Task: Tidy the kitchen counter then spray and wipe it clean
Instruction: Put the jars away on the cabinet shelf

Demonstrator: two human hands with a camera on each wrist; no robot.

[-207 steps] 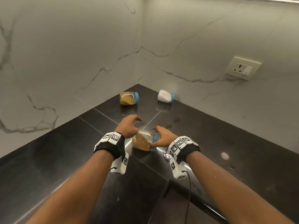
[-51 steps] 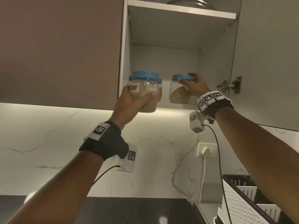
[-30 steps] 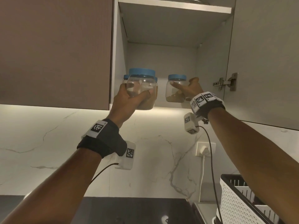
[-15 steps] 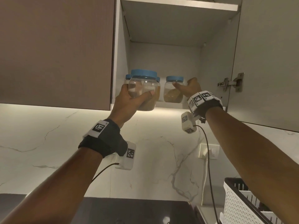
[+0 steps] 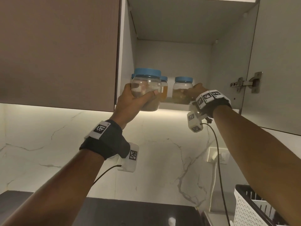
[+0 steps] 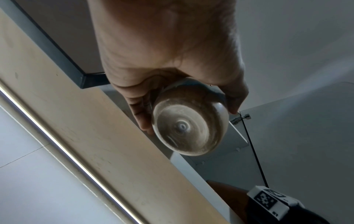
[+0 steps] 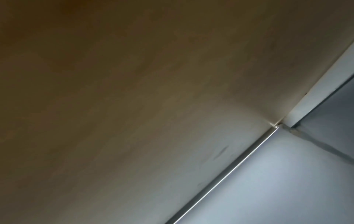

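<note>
Left hand (image 5: 132, 101) wraps the blue-lidded jar (image 5: 146, 90) at mid-body, likely light, smooth plastic, slippery; right hand (image 5: 194, 92) touches the shelved jar (image 5: 181, 90), grip unclear.

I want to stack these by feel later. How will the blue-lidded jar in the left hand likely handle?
The jar, held by the left hand, looks mostly empty, so probably light. Its clear, smooth walls may be slippery; the grip wraps it well. The round base suggests it rolls if laid sideways.
</note>
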